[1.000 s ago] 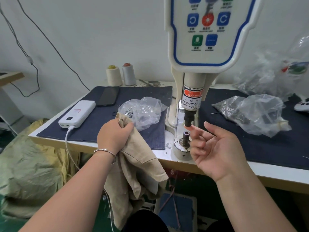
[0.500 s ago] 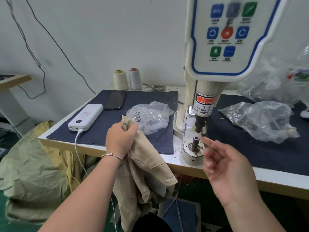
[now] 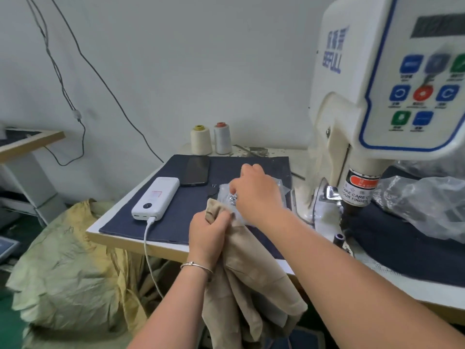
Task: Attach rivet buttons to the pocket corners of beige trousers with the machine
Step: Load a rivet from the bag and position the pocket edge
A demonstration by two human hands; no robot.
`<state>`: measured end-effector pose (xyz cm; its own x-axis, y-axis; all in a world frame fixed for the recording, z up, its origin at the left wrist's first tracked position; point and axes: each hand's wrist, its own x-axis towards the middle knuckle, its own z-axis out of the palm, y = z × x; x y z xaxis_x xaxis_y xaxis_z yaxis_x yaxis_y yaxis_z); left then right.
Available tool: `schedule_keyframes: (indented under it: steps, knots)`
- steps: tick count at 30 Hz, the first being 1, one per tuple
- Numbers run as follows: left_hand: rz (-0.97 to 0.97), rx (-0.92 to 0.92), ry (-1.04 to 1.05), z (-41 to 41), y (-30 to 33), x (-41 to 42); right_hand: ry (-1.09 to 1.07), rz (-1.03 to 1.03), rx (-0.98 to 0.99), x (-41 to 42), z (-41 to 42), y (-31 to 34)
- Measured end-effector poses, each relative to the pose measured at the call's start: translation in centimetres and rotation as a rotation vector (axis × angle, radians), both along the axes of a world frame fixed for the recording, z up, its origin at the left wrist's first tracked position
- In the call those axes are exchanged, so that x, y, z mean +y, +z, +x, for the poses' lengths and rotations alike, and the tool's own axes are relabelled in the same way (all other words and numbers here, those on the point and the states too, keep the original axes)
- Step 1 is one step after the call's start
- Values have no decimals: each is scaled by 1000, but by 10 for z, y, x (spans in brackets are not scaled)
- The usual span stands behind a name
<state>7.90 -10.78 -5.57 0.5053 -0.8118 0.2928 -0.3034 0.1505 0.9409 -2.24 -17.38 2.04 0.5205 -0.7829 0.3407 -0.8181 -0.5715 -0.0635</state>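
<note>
Trousers [image 3: 241, 280] were bunched in my left hand [image 3: 207, 236], fingers curled tight round a fold at the table [image 3: 141, 244] edge, the rest hanging below. My right hand [image 3: 254, 190] reached into the rivet bag [image 3: 227, 197]; I couldn't tell whether its fingertips had pinched one. I judged this the rivet-fetching step. Next: seat a rivet on the machine [image 3: 357, 137] die [image 3: 338, 238], then lay a pocket corner over it.

Left hand [image 3: 207, 234] near centre, fingers curled tight in fist grip, knuckles up, bracelet on wrist, forearm rising from bottom edge. Right hand [image 3: 256, 191] farther, reaching left across frame, back up, fingers bent down, fingertips hidden; right forearm crosses from lower right.
</note>
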Motion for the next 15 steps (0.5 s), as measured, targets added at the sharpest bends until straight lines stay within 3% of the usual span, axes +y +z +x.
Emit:
schedule_keyframes:
  steps: [4, 15]
  knots:
    - [-12, -8, -15, 1, -2, -2, -92, 1, 278, -26, 14, -15]
    - [-28, -68, -8, 0, -4, -4, -142, -93, 316, -40, 16, -26]
